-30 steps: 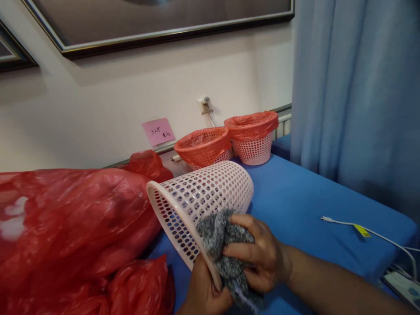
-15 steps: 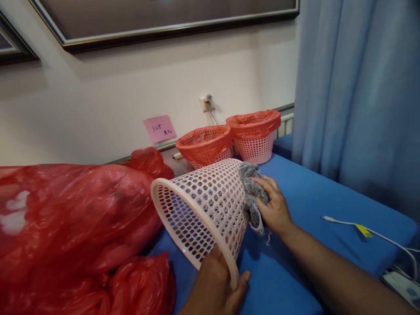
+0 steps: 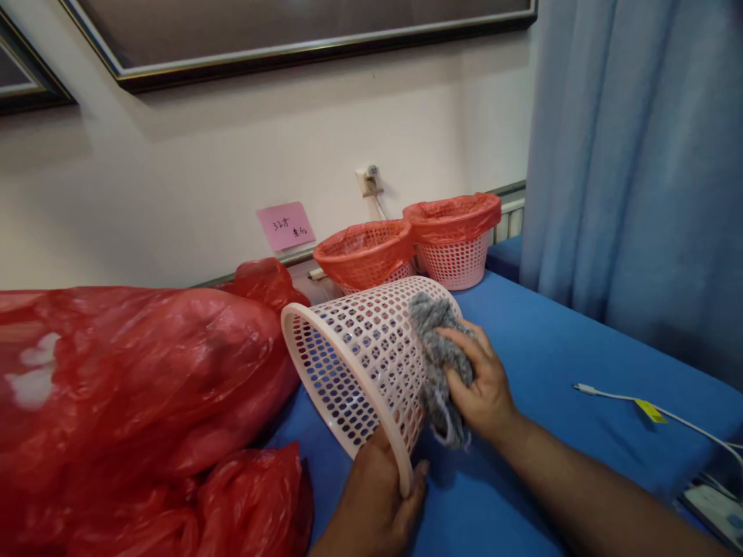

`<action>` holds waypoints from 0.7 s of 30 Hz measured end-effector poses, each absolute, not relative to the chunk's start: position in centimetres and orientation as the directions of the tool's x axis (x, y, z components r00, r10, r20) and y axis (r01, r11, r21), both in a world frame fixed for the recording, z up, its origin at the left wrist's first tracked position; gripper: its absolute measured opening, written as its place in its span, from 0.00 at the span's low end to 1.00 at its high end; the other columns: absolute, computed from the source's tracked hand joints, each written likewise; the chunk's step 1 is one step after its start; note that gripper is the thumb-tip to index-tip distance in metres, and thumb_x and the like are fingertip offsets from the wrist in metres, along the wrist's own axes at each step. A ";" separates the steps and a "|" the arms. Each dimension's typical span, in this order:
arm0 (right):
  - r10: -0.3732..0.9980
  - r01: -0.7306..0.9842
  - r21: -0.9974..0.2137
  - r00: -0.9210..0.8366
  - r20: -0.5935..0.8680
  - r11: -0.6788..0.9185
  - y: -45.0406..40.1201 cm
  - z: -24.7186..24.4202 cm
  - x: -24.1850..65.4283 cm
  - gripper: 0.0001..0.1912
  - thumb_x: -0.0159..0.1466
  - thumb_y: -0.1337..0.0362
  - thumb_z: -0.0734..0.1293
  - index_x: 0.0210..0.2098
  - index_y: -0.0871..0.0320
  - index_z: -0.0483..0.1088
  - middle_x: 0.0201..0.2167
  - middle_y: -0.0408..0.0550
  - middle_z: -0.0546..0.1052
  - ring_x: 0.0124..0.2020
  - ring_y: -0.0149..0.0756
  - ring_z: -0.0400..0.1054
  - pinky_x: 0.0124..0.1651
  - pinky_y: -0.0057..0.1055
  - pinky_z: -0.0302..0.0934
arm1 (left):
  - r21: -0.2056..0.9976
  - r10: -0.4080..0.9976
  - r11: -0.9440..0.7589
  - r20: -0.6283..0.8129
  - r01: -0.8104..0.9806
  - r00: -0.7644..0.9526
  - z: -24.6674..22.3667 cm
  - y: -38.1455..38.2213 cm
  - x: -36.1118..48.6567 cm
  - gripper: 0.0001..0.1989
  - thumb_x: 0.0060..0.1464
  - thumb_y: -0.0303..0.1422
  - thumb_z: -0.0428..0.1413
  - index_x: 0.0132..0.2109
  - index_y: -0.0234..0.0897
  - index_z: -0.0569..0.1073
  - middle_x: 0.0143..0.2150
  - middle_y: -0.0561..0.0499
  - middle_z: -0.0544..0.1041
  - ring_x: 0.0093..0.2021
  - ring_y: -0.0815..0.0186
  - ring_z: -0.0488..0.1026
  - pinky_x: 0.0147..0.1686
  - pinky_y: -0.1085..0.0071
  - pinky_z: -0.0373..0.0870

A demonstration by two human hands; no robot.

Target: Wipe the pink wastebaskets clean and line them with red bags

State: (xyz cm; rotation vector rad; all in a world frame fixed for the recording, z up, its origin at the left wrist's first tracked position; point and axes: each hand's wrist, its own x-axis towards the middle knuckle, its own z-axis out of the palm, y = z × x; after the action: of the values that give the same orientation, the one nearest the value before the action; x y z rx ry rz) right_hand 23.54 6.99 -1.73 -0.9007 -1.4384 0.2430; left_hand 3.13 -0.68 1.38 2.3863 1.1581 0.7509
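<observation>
Basket [image 3: 377, 333], on its side above the blue bed [image 3: 546, 348]: your left hand [image 3: 377, 491] pinches the rim, probably steadying it. Cloth [image 3: 438, 348]: bunched in your right hand's [image 3: 484, 379] curled fingers, pressed to the side for contact. Change: cloth sits nearer the rim than half a second earlier.

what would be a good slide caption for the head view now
Left hand grips the rim of a tilted basket while the right presses a gray cloth to its side.
</observation>
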 end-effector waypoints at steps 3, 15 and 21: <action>0.742 0.302 -0.801 0.311 0.595 0.516 9.1 -2.0 24.0 0.23 0.64 0.67 0.65 0.58 0.51 0.74 0.57 0.53 0.75 0.61 0.49 0.71 0.68 0.54 0.65 | 0.532 0.800 -0.589 0.276 0.608 0.533 0.9 -0.6 2.9 0.37 0.62 0.28 0.56 0.75 0.51 0.61 0.74 0.46 0.69 0.73 0.49 0.67 0.72 0.49 0.65; 0.350 0.086 -0.340 -0.158 0.924 0.937 3.4 -1.2 22.8 0.36 0.54 0.69 0.65 0.63 0.50 0.69 0.70 0.51 0.61 0.60 0.47 0.73 0.55 0.40 0.75 | 0.615 0.795 -0.575 0.264 0.539 0.547 0.3 -0.2 2.7 0.27 0.59 0.27 0.60 0.64 0.46 0.75 0.66 0.44 0.77 0.64 0.48 0.75 0.62 0.51 0.76; 0.684 0.304 -0.711 0.207 0.699 0.635 7.5 -1.6 23.9 0.24 0.62 0.69 0.65 0.56 0.51 0.74 0.59 0.54 0.74 0.63 0.50 0.70 0.67 0.51 0.65 | 0.526 0.834 -0.543 0.243 0.655 0.496 -0.9 0.4 1.7 0.32 0.66 0.28 0.53 0.74 0.47 0.63 0.76 0.45 0.67 0.74 0.50 0.64 0.74 0.46 0.60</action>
State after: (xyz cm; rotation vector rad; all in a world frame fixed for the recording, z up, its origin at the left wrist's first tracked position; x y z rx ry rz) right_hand 23.90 7.53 -1.55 -0.9098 -1.3850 0.3231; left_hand 1.71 0.41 -0.89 2.3791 1.2414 0.6786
